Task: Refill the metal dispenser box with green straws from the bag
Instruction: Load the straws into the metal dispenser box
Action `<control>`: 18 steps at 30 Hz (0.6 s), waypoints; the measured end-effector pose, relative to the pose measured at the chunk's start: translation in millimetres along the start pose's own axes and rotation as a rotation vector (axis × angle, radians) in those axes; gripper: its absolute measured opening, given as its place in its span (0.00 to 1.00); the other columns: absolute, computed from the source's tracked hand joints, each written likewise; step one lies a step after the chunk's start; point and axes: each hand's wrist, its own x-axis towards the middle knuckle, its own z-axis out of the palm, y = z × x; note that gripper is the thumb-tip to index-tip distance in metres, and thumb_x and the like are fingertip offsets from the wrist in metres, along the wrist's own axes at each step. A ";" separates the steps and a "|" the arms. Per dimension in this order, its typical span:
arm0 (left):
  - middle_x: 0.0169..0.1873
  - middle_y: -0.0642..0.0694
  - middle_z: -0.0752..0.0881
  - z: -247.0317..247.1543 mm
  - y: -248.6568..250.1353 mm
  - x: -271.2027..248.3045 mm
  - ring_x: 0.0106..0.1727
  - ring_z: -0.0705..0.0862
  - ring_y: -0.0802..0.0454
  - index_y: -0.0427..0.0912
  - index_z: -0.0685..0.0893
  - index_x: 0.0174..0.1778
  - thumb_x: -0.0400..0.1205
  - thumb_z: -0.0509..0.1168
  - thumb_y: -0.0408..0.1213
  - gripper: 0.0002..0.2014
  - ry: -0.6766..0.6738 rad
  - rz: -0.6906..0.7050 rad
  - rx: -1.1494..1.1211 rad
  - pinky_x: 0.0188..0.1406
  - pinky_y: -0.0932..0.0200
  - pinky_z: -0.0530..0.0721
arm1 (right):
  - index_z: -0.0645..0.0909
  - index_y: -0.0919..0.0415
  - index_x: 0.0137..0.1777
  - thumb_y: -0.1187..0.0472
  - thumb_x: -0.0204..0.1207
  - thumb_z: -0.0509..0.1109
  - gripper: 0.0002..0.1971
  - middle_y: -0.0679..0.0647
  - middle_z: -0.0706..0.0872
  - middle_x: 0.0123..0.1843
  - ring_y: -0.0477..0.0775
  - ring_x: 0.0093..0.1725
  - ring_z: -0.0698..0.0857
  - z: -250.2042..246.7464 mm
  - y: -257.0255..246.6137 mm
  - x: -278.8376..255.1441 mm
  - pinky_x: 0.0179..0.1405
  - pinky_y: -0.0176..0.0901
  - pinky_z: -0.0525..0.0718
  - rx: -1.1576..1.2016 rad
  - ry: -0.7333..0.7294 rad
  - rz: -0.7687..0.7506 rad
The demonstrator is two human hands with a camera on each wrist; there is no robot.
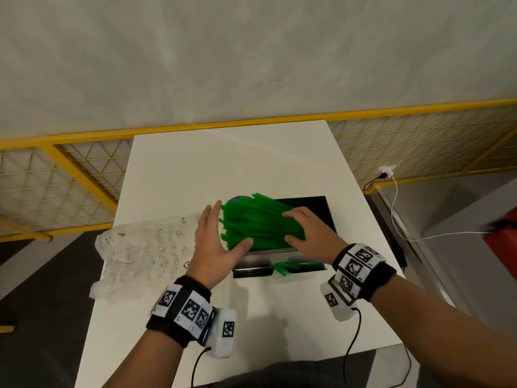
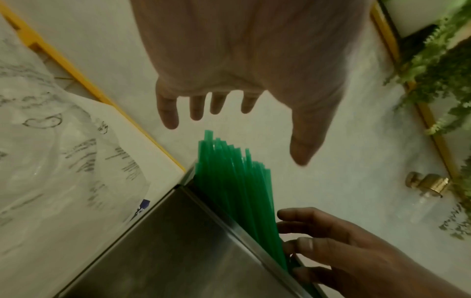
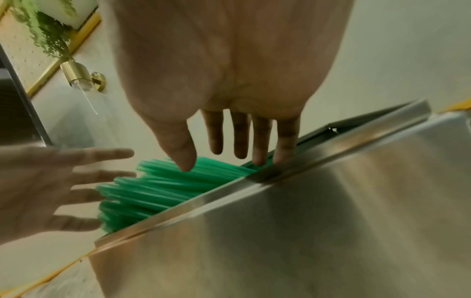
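The metal dispenser box (image 1: 319,211) (image 3: 305,221) stands open-topped on the white table (image 1: 223,169). A bundle of green straws (image 1: 257,219) (image 2: 237,181) (image 3: 165,187) lies slanted in its opening, with the ends sticking out past the box's left side. My left hand (image 1: 212,236) (image 2: 244,80) is flat and open, palm facing those loose ends. My right hand (image 1: 305,228) (image 3: 229,80) rests on top of the bundle with straight fingers, fingertips touching the straws. The crumpled clear bag (image 1: 145,247) (image 2: 51,161) lies on the table to the left.
A few green straws (image 1: 296,266) lie in the box's front tray. A yellow mesh fence (image 1: 84,169) runs behind the table. A white cable (image 1: 400,219) and a red object (image 1: 500,233) are off the table to the right.
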 end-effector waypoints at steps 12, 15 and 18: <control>0.53 0.45 0.76 8.4 6.6 16.1 0.50 0.75 0.55 0.45 0.79 0.57 0.74 0.73 0.43 0.18 -0.027 -0.060 0.158 0.45 0.69 0.67 | 0.73 0.57 0.70 0.49 0.76 0.69 0.25 0.52 0.76 0.66 0.51 0.67 0.74 16.3 -14.8 6.2 0.67 0.45 0.74 -0.129 -0.125 0.061; 0.53 0.47 0.81 2.5 8.2 21.6 0.51 0.78 0.52 0.46 0.79 0.56 0.74 0.73 0.46 0.18 -0.081 -0.050 0.139 0.44 0.63 0.70 | 0.71 0.58 0.74 0.47 0.77 0.69 0.28 0.53 0.76 0.68 0.51 0.67 0.76 15.3 -15.3 8.6 0.67 0.42 0.75 -0.094 -0.171 0.087; 0.50 0.50 0.83 -3.7 10.4 24.9 0.49 0.82 0.51 0.48 0.79 0.60 0.73 0.74 0.43 0.21 -0.170 -0.093 0.139 0.45 0.61 0.77 | 0.73 0.58 0.72 0.49 0.77 0.68 0.25 0.54 0.78 0.66 0.53 0.66 0.78 22.1 -17.3 10.5 0.65 0.42 0.76 -0.064 -0.182 0.114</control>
